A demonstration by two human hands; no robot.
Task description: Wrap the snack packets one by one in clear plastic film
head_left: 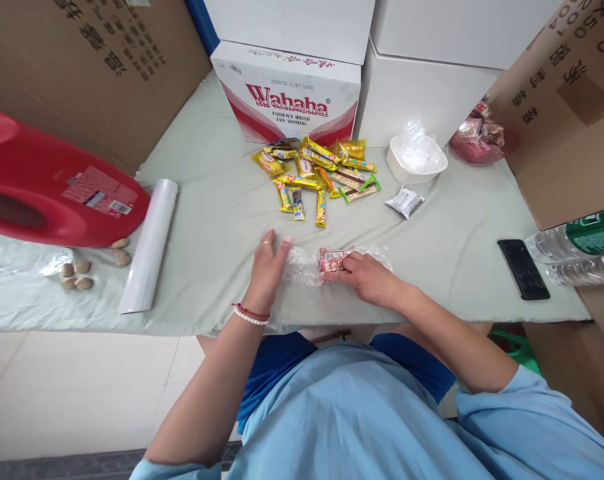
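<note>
A small red-and-white snack packet (328, 262) lies on a strip of clear bubble wrap (305, 265) near the table's front edge. My right hand (375, 279) reaches in from the right, its fingers bent over the packet and pressing it onto the wrap. At the left end of the wrap stands my left hand (268, 270), turned on its side, with thumb and fingers apart. Its thumb is beside the wrap's edge; whether it touches is hard to see. Beyond the hands lies a pile of yellow-wrapped snacks (309, 181).
A silver sachet (405, 201) and a white bowl with plastic film (416, 163) stand right of the pile. Left are a white roll (149, 247), a red jug (57, 180) and several nuts (83, 283). A phone (523, 269) lies right. A Wahaha box (289, 93) stands behind.
</note>
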